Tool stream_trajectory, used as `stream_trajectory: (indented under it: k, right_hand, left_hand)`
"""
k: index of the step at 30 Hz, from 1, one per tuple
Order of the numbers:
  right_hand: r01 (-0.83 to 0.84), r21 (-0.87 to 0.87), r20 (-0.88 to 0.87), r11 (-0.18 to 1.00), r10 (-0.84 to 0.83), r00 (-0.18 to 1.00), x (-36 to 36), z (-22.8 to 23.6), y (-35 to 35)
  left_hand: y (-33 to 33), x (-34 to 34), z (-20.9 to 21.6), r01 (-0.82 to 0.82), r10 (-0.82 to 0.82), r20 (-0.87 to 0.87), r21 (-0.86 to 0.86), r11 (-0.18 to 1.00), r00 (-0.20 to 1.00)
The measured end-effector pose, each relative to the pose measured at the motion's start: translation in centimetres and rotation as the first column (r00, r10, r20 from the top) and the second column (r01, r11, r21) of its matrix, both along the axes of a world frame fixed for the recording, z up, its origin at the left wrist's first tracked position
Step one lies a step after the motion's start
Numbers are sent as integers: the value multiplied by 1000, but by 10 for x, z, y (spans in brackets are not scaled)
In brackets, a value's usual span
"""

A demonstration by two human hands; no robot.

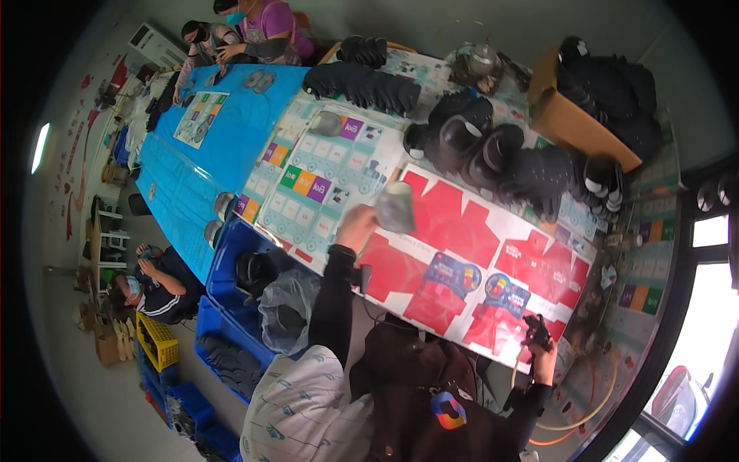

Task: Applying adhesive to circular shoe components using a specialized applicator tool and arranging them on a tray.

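My left hand (pixel 356 228) reaches over the table with its fingers closed on the edge of a grey rounded piece (pixel 395 206), slightly blurred. That piece is held above a red and white printed cardboard sheet (pixel 439 223), near its left end. At the sheet's lower right corner, my right hand (pixel 543 363) is wrapped round a small black hand tool (pixel 536 331). The tool's exact kind cannot be made out. Another grey rounded piece (pixel 327 123) lies farther back on the patterned table cover (pixel 308 165).
Rows of black curved pieces (pixel 362 87) and a heap of black rounded shells (pixel 462 142) line the back. A cardboard box (pixel 577 123) of black pieces stands back right. Blue crates (pixel 231 262) are at left. Several people sit around a blue-covered table (pixel 223 162). A yellow hose (pixel 608 400) curves at right.
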State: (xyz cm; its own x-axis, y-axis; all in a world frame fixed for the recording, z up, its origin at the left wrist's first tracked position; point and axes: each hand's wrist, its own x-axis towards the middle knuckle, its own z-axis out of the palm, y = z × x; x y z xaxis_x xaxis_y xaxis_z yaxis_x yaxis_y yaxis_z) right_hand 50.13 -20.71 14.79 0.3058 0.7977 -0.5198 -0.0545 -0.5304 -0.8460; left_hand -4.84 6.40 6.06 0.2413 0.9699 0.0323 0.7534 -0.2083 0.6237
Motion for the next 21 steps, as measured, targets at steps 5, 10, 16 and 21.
stream_trajectory:
  k: [5,10,16,21]
  right_hand:
    - [-33,-8,-65,999,33,997,-33,20,37]
    - [-14,-26,26,1000,15,1000,-64,27,65]
    - [-49,-90,19,995,51,999,-94,33,93]
    - [-57,-129,60,990,65,996,-111,41,97]
  left_hand:
    - [68,-174,-53,-444,564,825,-521,729,-40]
    - [154,-232,-92,-578,580,802,-545,607,-146]
    - [181,-265,-119,-548,591,782,-588,595,-197]
    - [191,-262,-130,-481,617,771,-605,634,-157]
